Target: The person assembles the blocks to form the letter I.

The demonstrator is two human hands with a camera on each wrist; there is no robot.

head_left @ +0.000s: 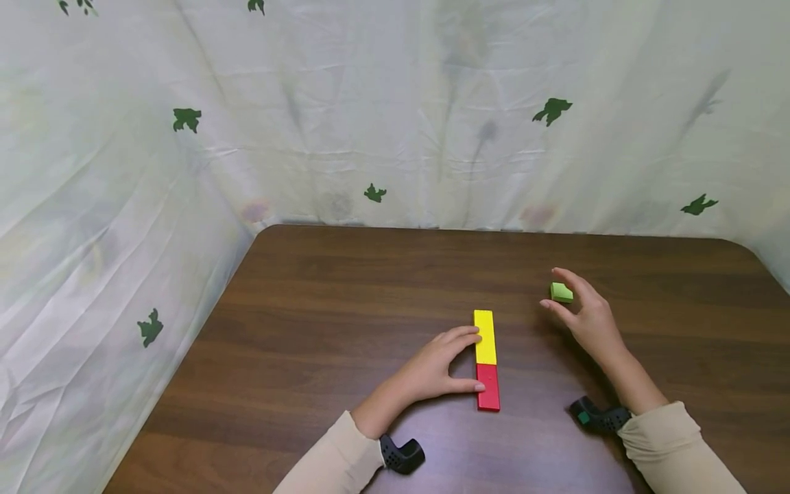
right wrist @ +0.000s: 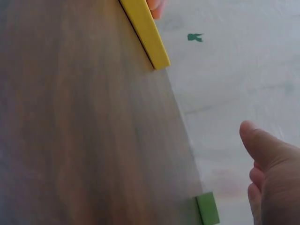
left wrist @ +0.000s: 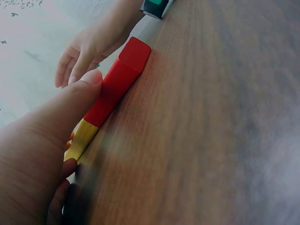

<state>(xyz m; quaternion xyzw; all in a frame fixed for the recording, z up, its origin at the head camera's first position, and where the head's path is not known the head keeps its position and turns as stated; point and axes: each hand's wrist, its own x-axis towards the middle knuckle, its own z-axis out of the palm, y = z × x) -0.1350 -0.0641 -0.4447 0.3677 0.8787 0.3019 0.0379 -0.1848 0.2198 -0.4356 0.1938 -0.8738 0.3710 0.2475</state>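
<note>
Yellow block [head_left: 485, 337] and red block [head_left: 487, 387] lie end to end on the table [head_left: 308, 309], smooth, flat-faced and straight-sided, forming one slim bar, with slightly softened corners at the red end. My left hand [head_left: 432, 367] is spread along the bar's left side, fingertips touching the yellow piece and thumb against the red. My right hand [head_left: 595, 326] holds nothing; its thumb and forefinger stand wide apart in a rounded C, above and near a small, stubby green block [head_left: 560, 293] that rests on the wood, well apart from the bar. Brown, streaky grain runs across the tabletop, faintly glossy near me. Behind it hangs pale, creased cloth [head_left: 370, 103] with ragged dark-green patches.
</note>
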